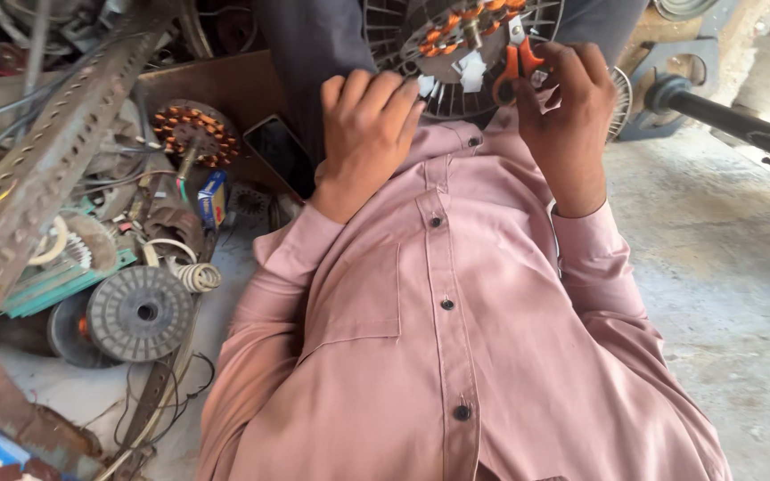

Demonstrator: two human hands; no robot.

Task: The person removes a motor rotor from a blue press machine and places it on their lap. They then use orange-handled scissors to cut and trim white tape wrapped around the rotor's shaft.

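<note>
Orange-handled scissors (517, 55) gripped by right hand (568, 111); left hand (369, 125) curled on round grey copper-wound motor stator (456, 44), nothing clasped; small blue-and-yellow rectangular box (212, 198) seen left, among floor clutter

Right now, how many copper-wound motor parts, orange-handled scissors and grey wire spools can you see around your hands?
Copper-wound motor parts: 2, one on the lap by both hands, one on the floor pile.
Orange-handled scissors: 1, held in the right hand.
Grey wire spools: 1.
Total: 4.
The left hand rests on the lap part's edge.
</note>
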